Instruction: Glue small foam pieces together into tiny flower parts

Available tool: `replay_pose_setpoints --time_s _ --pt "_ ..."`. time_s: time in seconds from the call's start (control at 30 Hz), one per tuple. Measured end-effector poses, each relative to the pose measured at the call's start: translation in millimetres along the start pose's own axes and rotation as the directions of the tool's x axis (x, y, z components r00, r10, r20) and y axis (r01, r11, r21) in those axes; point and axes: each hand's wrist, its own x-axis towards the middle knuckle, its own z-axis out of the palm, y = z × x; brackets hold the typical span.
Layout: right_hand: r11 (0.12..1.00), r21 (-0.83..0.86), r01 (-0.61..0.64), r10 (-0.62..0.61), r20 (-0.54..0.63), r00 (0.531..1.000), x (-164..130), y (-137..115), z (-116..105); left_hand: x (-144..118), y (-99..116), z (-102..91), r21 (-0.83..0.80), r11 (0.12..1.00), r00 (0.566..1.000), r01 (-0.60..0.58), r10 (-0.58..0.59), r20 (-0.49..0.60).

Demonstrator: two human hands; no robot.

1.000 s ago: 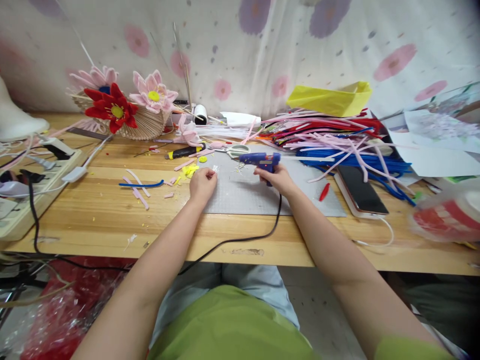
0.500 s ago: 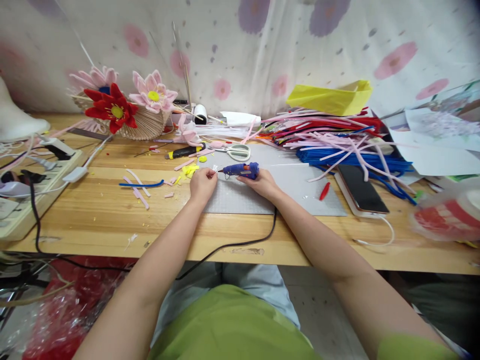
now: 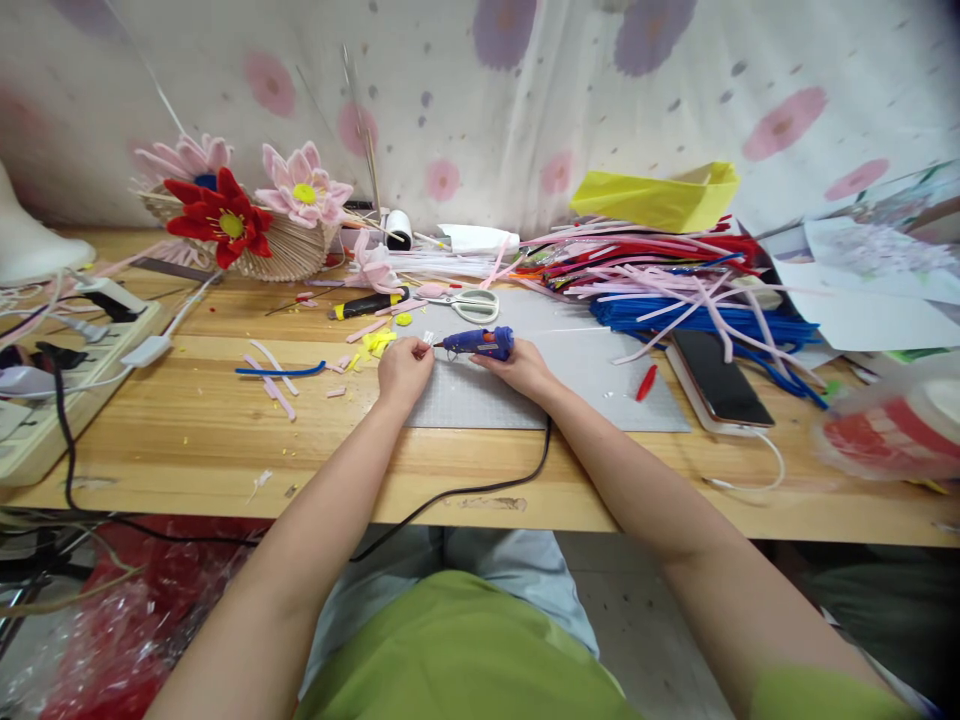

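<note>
Well, our right hand [image 3: 519,368] clasps the light-looking glue gun [image 3: 484,342] by its handle; left hand [image 3: 405,372] pinches white bits [image 3: 428,337] near the mat's [image 3: 465,405] left edge.

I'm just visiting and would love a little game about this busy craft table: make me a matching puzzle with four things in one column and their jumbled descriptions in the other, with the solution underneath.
Things
1. Glue gun
2. Scissors
3. Phone
4. Red flower

Descriptions
A. Dark screen, lying to the right of the grey mat
B. Yellow centre, standing out among pink blooms
C. Blue body, held in the right hand
D. Pale finger loops

Right pairs
1-C
2-D
3-A
4-B
</note>
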Motion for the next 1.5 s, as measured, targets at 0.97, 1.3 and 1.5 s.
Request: replay_pose_setpoints --time_s 0.97,1.3,1.5 --pt "0.997 -0.068 -0.041 0.036 -0.060 0.998 2.8 3.9 -4.4 -0.6 -0.4 -0.2 -0.083 0.994 0.997 -0.066 0.061 -0.053" --pt "0.973 0.011 -0.232 0.216 -0.408 0.887 24.1 38.8 -45.0 10.7 -15.8 -3.1 -0.532 0.845 0.974 -0.051 -0.075 -0.213" --pt "0.874 -0.249 -0.418 0.320 -0.353 0.879 34.2 54.0 -56.8 20.7 -26.8 -2.1 -0.693 0.721 0.941 -0.013 -0.225 -0.252"
